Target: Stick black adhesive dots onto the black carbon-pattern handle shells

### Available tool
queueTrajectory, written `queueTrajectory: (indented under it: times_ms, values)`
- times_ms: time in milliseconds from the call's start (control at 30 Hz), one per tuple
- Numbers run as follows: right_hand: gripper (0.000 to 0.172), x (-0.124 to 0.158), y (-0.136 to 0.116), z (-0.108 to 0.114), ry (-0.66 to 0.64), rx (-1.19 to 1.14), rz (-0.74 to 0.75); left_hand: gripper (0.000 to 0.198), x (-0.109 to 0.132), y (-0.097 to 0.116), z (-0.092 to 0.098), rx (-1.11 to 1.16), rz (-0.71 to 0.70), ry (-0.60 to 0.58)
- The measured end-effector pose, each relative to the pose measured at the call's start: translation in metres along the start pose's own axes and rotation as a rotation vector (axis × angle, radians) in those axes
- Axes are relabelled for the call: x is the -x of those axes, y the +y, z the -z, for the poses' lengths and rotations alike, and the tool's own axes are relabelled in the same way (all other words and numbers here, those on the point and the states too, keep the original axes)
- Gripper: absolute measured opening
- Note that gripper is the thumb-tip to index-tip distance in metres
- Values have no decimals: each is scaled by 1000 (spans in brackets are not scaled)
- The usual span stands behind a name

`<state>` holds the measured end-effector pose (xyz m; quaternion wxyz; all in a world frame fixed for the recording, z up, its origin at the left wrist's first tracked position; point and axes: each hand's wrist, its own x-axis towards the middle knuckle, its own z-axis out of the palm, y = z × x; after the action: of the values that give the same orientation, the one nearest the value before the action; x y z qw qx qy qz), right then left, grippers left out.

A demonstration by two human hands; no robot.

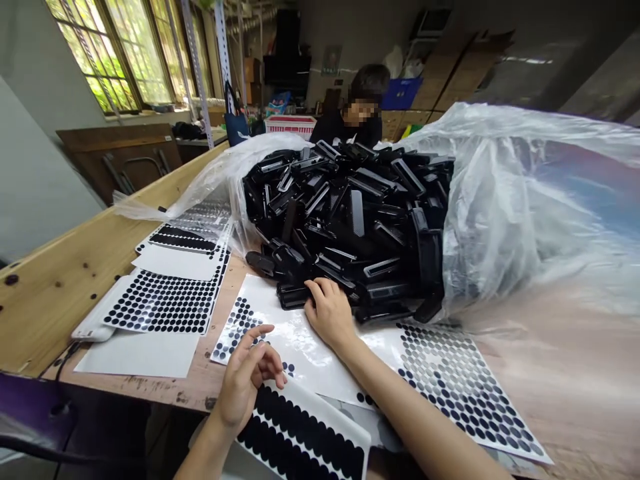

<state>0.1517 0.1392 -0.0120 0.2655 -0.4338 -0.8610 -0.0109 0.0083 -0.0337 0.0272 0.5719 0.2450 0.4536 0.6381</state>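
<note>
My right hand [331, 312] reaches to the front edge of a heap of glossy black plastic parts [357, 213]. Its fingers and thumb close on the end of one long black plastic part [291, 296]; the grip is partly hidden. My left hand [250, 377] is raised nearer to me, fingers apart and lightly curled, with nothing visible in it. Below it lies a white sheet with rows of black round stickers [310, 433], over the table's front edge. Under my right forearm is a larger sheet of black dots [465, 387], with many dots gone from its middle.
Clear plastic bagging [505, 220] surrounds the heap, spreading to the right. More dotted sheets [163, 303] lie on the left over a white flat object [97, 320]. A wooden board [65, 287] edges the table there. Another person [367, 110] sits behind the heap.
</note>
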Motion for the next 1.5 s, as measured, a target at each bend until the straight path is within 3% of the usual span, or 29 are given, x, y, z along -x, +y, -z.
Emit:
queueTrajectory:
  times_ms: [167,533,733,1067,1333,1500]
  values:
    - [37,4,1,1,23,-26,17,48,2,-2,-2,-120,-50,4]
    - [36,19,4,10,70,-114,85,51,12,-20,-21,-319,-192,139]
    - [34,25,8,12,47,-185,69,49,12,-20,-26,-324,-178,226]
    - [21,27,22,-1,27,-283,53,29,6,-21,-16,-181,-65,304]
    - [21,24,31,-11,120,-438,173,30,8,-19,-13,-115,-53,266]
    - [24,24,25,-7,179,-527,252,39,9,-15,-11,-107,-45,204]
